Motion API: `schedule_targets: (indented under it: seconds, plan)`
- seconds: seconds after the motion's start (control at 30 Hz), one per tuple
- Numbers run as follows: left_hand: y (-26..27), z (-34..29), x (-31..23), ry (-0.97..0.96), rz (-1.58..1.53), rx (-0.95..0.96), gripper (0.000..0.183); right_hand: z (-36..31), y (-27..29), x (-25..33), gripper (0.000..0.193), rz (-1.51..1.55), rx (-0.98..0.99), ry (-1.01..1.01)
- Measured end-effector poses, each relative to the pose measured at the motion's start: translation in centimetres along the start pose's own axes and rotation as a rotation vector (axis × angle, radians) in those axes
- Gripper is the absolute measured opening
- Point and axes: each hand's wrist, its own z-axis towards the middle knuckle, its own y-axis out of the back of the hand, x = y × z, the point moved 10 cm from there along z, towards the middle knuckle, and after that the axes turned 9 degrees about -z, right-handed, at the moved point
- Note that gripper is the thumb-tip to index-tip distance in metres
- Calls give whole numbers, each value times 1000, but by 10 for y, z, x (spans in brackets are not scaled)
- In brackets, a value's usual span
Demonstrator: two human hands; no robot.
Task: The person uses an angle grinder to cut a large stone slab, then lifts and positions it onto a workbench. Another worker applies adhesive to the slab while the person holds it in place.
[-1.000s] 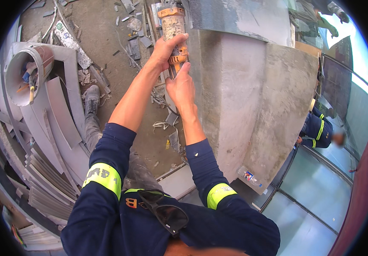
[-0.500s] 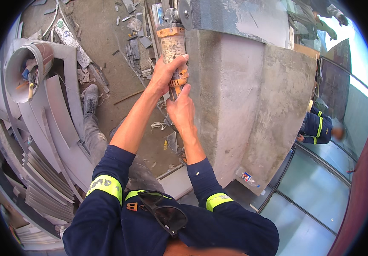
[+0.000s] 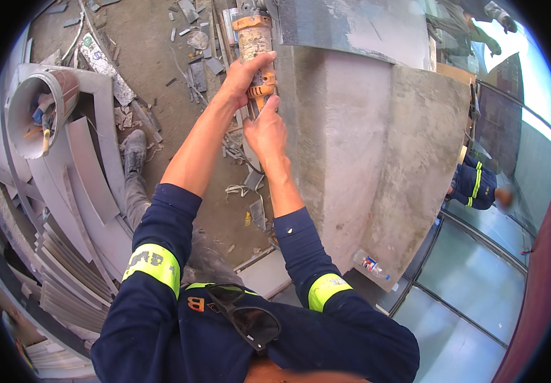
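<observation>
Near the top edge of the head view: a power tool (image 3: 254, 43), yellow-orange with a paint-spattered barrel, held in both hands, its long axis pointing away from the person. Metal head end partly cut off by the edge of view; whether a disc is fitted cannot be told.

Left hand (image 3: 245, 78): closed around the barrel, thumb across the upper side, fingertips hidden. Right hand (image 3: 266, 133): closed at the rear end of the tool, thumb laid forward along it; what its curled fingers press cannot be told. A dark cable (image 3: 250, 165) shows below the right hand.

Just right of the tool: grey slab (image 3: 352, 25) with pale smears. Below it, a concrete ledge (image 3: 358, 159); a clear bottle (image 3: 371, 263) with blue cap lies near its lower end.

Left side: bucket (image 3: 66, 89), with a yellow-handled implement (image 3: 46, 134) inside, next to a grey panel (image 3: 90, 172); below, curved grey strips (image 3: 71, 281) lie stacked. Ground (image 3: 154, 57) between carries broken pieces and offcuts. Sunglasses (image 3: 255, 324) hang at the person's chest. Far right: a co-worker (image 3: 476, 184) in navy with bright yellow bands, beside glass panes (image 3: 467, 274).
</observation>
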Motion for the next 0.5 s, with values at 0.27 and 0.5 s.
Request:
schedule_targets:
  seconds: [0.27, 0.5]
  plan:
    - [7, -47, 25, 14, -5, 1, 41, -45, -9, -14, 67, 56, 56, -27]
    - [11, -56, 37, -4, 46, -12, 46, -57, -8, -25, 63, 37, 83, -66]
